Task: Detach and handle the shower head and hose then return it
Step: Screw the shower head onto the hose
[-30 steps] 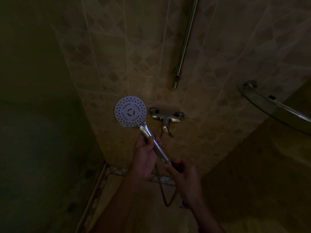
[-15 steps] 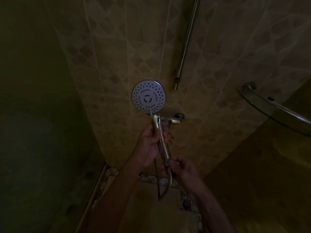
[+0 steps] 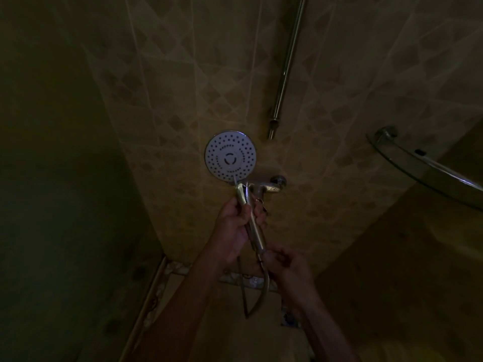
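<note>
The shower head (image 3: pixel 230 156) is a round white disc with many holes on a chrome handle, held nearly upright in front of the tiled wall with its face toward me. My left hand (image 3: pixel 236 226) grips the handle just below the disc. My right hand (image 3: pixel 286 267) pinches the bottom of the handle where the metal hose (image 3: pixel 262 293) joins it. The hose hangs below in a narrow loop.
The chrome wall tap (image 3: pixel 271 188) sits right behind the handle, partly hidden. A vertical chrome rail (image 3: pixel 285 69) runs up the wall above. A curved glass shelf (image 3: pixel 423 168) juts out at the right. The shower tray's edge (image 3: pixel 151 296) lies low at the left. The room is dim.
The shower head has swung from tilted left to nearly upright and moved right, in front of the tap. Both hands kept their hold and shifted with it.
</note>
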A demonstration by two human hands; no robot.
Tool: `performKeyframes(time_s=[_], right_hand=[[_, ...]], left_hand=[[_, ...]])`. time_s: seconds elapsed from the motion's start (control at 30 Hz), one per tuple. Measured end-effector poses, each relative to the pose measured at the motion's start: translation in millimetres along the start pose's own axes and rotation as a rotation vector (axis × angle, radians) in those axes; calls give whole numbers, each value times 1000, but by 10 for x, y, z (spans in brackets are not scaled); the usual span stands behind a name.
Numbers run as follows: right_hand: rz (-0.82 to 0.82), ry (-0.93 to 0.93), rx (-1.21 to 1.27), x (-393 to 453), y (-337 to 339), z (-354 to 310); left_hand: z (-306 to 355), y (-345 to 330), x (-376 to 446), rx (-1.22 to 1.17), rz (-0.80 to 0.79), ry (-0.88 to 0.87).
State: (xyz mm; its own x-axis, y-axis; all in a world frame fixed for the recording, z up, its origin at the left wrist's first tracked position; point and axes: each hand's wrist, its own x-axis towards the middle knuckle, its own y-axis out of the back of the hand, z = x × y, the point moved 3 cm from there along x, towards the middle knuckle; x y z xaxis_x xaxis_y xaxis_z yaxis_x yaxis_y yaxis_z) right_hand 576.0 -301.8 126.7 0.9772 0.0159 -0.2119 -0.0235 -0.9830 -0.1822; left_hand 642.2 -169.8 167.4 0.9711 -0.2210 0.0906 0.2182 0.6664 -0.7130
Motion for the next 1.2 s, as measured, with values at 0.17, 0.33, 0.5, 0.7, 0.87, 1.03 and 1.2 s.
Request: performKeyframes(time_s=[0.17, 0.33, 0.5, 0.7, 0.87, 1.03, 1.2], right_hand=[[-27, -31, 18, 7, -38, 45], [-72, -34, 37, 34, -43, 49], [-33, -60, -66, 83, -15, 61], [-102, -62, -178, 50, -25, -40], [-84, -175, 5, 37, -36, -20], [-50, -166, 134, 25, -21, -50], [-103, -221, 148, -9, -42, -51]], left_hand=[[-16, -22, 9, 8, -7, 4], [-38, -9, 23, 25, 17, 14], [-71, 4, 48, 25, 14, 17], [-68, 33, 58, -38, 17, 5], [-65, 26, 63, -48, 7, 8], [-61, 0, 55, -77, 10, -8], [-61, -6, 51, -74, 21, -20]])
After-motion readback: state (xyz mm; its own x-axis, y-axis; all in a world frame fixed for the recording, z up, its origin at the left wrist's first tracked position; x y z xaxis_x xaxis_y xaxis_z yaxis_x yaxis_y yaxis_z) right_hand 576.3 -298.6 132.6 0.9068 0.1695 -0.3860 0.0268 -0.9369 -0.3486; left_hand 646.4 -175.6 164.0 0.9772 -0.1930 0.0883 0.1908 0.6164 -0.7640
